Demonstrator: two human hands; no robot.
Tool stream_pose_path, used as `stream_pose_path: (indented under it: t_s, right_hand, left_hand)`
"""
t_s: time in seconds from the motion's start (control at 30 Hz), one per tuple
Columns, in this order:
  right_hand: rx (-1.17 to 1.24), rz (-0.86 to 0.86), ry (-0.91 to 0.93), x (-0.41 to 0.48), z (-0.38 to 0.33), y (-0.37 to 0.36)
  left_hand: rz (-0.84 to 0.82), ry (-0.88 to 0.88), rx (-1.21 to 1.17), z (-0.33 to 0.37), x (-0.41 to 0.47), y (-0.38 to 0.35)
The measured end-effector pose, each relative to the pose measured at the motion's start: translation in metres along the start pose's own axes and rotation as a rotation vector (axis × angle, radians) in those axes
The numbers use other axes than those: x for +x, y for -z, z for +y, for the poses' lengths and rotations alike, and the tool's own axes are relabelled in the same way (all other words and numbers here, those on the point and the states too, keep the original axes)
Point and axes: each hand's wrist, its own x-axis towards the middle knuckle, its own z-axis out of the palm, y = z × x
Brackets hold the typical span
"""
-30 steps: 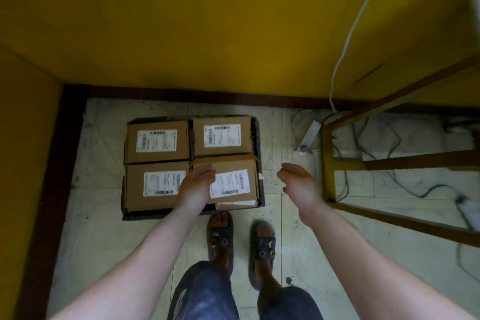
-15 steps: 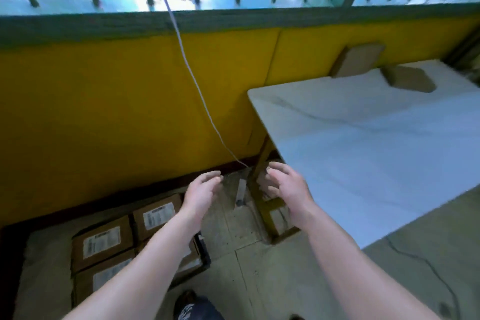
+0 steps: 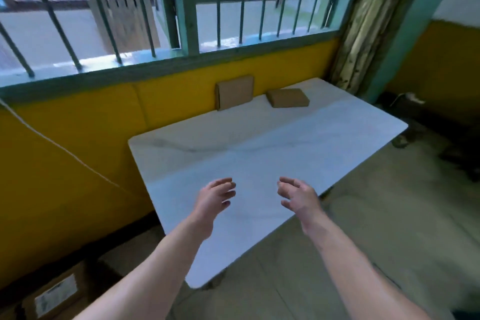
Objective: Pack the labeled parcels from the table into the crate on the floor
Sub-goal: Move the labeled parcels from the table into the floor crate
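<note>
Two brown cardboard parcels sit at the far edge of the white table [image 3: 259,153]. One parcel [image 3: 234,92] stands upright against the yellow wall; the other parcel [image 3: 287,97] lies flat to its right. My left hand [image 3: 215,199] and my right hand [image 3: 298,196] hover empty over the near part of the table, fingers loosely spread, well short of both parcels. A labeled parcel [image 3: 55,292] shows at the bottom left on the floor; the crate around it is not distinguishable.
A barred window [image 3: 181,8] runs above the yellow wall. A white cable [image 3: 59,148] hangs down the wall at left. Dark objects lie on the floor at far right, past the table's end.
My view has swung up from the crate on the floor to the table. Both hands left the packed parcels and rose over the tabletop, holding nothing.
</note>
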Motion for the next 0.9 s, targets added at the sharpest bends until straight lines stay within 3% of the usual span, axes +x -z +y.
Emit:
stream_pose_path:
  t_s: [0.43, 0.9]
  right_hand:
    - [0.015, 0.027, -0.012, 0.147, -0.036, 0.115]
    - [-0.097, -0.041, -0.151, 0.406, -0.094, 0.197]
  left_hand:
    - [-0.086, -0.021, 0.066, 0.025, 0.136, -0.174]
    - [0.130, 0.095, -0.051, 0.069, 0.363, -0.284]
